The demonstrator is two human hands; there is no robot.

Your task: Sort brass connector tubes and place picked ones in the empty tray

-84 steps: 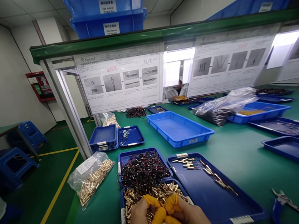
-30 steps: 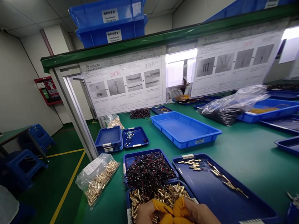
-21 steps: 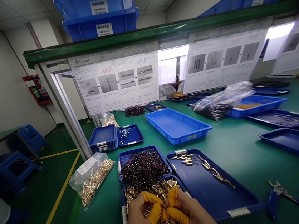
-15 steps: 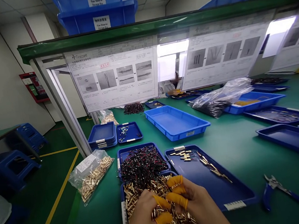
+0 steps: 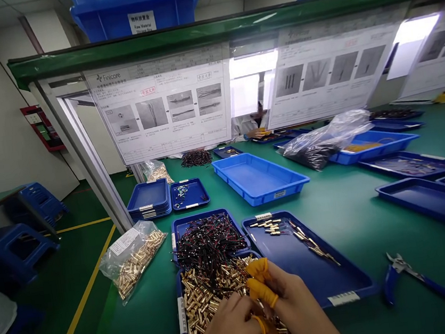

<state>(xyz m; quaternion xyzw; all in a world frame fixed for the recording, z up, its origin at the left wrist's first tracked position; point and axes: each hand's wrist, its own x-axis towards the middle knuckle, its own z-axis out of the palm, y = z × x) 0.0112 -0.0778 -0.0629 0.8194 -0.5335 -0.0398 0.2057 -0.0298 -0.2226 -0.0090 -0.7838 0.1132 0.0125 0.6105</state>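
Both my hands wear orange finger cots and rest in a blue tray (image 5: pixel 183 321) heaped with small brass pins (image 5: pixel 205 297) at the bottom centre. My left hand (image 5: pixel 229 330) lies over the pile with fingers curled into it. My right hand (image 5: pixel 290 309) is beside it, thumb and forefinger pinched together over the pins. What either hand holds is hidden among the brass pieces. Just beyond is a tray of red and black wires (image 5: pixel 208 235). To the right lies a dark blue flat tray (image 5: pixel 340 282) with a few finished pins.
A plastic bag of brass pins (image 5: pixel 134 257) lies at the left table edge. Blue-handled cutters (image 5: pixel 407 272) lie at the right. Further back stand an empty blue bin (image 5: pixel 260 179), stacked small trays (image 5: pixel 148 199) and more trays at right. Another person sits far behind the hanging instruction sheets.
The view has tilted downward, showing more of the brass tray. My hands have separated slightly and moved deeper into the pile; the left hand's fingers have turned down into the pins.
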